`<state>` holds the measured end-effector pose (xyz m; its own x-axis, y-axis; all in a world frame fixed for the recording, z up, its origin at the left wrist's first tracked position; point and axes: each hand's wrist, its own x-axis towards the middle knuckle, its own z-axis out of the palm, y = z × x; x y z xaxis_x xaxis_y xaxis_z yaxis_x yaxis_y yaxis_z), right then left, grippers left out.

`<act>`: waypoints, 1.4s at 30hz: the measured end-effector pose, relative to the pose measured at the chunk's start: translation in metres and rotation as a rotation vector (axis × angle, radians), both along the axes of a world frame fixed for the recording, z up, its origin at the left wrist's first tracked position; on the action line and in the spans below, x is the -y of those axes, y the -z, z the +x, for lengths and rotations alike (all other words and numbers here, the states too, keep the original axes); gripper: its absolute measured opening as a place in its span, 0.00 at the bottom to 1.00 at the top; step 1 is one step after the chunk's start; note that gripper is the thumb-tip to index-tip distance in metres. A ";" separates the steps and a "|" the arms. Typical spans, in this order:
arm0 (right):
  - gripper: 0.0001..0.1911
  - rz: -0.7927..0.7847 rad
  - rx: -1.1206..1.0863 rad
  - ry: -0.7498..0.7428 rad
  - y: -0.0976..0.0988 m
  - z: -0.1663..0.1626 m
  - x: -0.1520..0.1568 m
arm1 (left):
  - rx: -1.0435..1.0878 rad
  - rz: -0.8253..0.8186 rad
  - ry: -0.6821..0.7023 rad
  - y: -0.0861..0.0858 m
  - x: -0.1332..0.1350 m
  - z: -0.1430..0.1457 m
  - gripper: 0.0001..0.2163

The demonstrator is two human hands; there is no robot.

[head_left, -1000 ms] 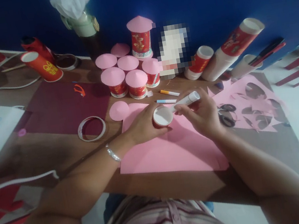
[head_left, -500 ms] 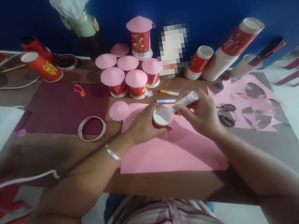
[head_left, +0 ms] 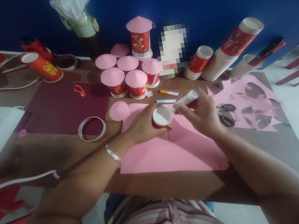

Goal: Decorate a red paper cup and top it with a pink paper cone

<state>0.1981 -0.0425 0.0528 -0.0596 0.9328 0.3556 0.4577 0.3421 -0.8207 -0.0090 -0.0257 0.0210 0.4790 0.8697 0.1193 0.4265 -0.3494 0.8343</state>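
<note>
- Paper cup (head_left: pixel 162 116), over the pink sheet (head_left: pixel 170 150), gripped in the left hand (head_left: pixel 145 126), presumably to steady its rim.
- Glue stick (head_left: pixel 187 99) (or so it looks) pinched by the right hand (head_left: pixel 205 114), tilted toward that rim.

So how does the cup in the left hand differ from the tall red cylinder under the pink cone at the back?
Top: the held cup shows an open white rim, while the tall cylinder is capped by a pink cone.
Support: the left hand holds the cup; the cylinder stands upright, untouched.
Side: the cylinder's patterned side shows, while the cup's is mostly hidden.
Shared: both are round, with red outside.
</note>
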 end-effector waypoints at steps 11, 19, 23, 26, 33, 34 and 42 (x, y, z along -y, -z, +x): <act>0.14 0.001 0.000 -0.010 -0.005 -0.003 -0.001 | -0.002 -0.034 0.005 -0.003 0.001 0.001 0.29; 0.16 -0.018 -0.058 -0.009 0.000 -0.002 -0.006 | 0.014 -0.038 0.033 -0.001 -0.001 0.000 0.30; 0.15 0.001 -0.048 -0.019 -0.004 -0.003 -0.005 | 0.013 -0.060 0.059 -0.002 -0.001 0.000 0.29; 0.15 -0.005 0.018 -0.018 -0.008 -0.003 -0.005 | 0.021 -0.063 0.077 -0.001 -0.001 0.000 0.29; 0.15 -0.024 0.022 -0.021 -0.005 -0.001 -0.010 | 0.014 -0.093 0.109 0.000 -0.003 -0.001 0.29; 0.15 -0.028 0.004 -0.019 -0.005 -0.001 -0.009 | 0.018 -0.094 0.113 0.000 -0.003 -0.001 0.29; 0.12 0.033 0.113 -0.062 -0.012 -0.003 -0.006 | 0.080 -0.127 0.152 -0.003 -0.003 0.003 0.29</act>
